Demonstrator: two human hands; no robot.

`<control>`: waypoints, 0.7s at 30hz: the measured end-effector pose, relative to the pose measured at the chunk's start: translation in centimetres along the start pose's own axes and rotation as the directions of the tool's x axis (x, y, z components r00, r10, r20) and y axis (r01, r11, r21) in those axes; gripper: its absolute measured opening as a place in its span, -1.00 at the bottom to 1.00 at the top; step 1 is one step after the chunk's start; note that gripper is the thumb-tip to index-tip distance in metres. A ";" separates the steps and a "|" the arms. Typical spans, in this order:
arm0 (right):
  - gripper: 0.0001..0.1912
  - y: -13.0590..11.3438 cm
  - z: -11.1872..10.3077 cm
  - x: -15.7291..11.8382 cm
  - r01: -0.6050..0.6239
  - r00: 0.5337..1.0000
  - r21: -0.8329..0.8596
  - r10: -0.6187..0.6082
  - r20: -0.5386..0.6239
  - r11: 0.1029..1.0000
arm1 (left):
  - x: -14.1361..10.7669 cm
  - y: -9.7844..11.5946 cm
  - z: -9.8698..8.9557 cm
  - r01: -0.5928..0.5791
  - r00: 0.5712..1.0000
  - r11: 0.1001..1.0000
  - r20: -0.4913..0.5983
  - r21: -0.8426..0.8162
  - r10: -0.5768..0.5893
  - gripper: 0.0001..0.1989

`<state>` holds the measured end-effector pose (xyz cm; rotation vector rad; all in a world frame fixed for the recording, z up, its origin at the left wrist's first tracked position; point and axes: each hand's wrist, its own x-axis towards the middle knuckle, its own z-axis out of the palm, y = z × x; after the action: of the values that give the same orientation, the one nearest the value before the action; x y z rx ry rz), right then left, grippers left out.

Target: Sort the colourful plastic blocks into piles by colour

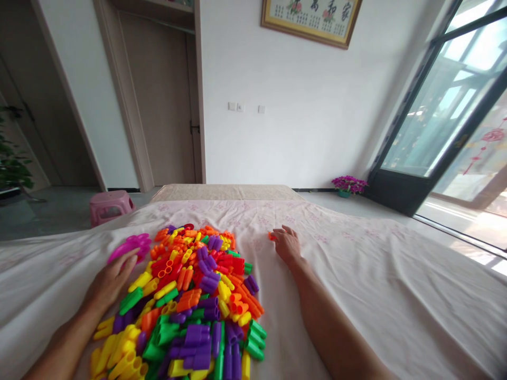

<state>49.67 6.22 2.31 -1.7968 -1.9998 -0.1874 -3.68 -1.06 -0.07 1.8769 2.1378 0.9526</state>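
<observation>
My left hand [109, 282] is at the left of a heap of plastic pieces, its fingers closed over the near edge of a magenta dish [132, 244] with a scalloped, flower-like rim. The hand hides part of that dish. Beyond the heap's right side, my right hand [288, 244] is low over the cloth, with a small orange plastic building piece [272, 236] at its fingertips. Between both hands spreads the heap of bullet-shaped building pieces [198, 335] in purple, green, yellow, orange and red, many made of joined tubes.
A pale flowered cloth [376, 295] covers the table under the heap. Past its left edge stands a pink plastic stool [111, 207] on the floor. Potted magenta flowers [349, 184] are by the wall near a glass door [428, 116]. A leafy plant [13, 158] is at far left.
</observation>
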 end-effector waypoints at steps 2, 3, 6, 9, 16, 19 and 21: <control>-0.64 -0.8 -0.4 0.0 -0.024 0.998 0.012 0.025 -0.054 1.000 | 0.0 -0.1 0.0 0.027 0.999 0.998 0.037 -0.057 -0.025 -0.38; -0.65 -1.4 -0.6 0.1 -0.010 0.998 0.044 0.013 -0.068 0.999 | 0.1 -0.1 0.1 0.038 0.999 0.997 0.042 -0.065 -0.035 -0.38; -0.70 -4.1 -0.5 0.2 0.097 0.995 0.207 -0.093 -0.027 0.974 | 0.2 -0.3 0.2 0.056 0.997 0.996 0.057 -0.068 -0.052 -0.37; -0.74 -7.2 0.5 0.5 0.144 0.984 0.310 -0.169 0.055 0.940 | 0.3 -0.2 0.1 0.061 0.997 0.995 0.054 -0.081 -0.057 -0.39; -0.66 -10.9 2.2 1.5 0.121 0.965 0.262 -0.175 0.193 0.957 | 0.3 0.2 -0.5 0.110 0.994 0.990 0.005 -0.093 -0.110 -0.42; -0.63 -11.2 2.5 1.7 0.105 0.963 0.226 -0.156 0.220 0.969 | 0.2 0.2 -0.6 0.125 0.992 0.989 0.011 -0.085 -0.124 -0.42; -0.65 -11.1 2.6 1.6 0.115 0.966 0.229 -0.163 0.201 0.967 | 0.2 0.1 -0.6 0.141 0.990 0.987 0.025 -0.082 -0.139 -0.40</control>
<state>38.22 7.05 2.75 -1.5984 -2.2052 0.1875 -3.92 -1.12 0.49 1.6658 2.1505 0.9748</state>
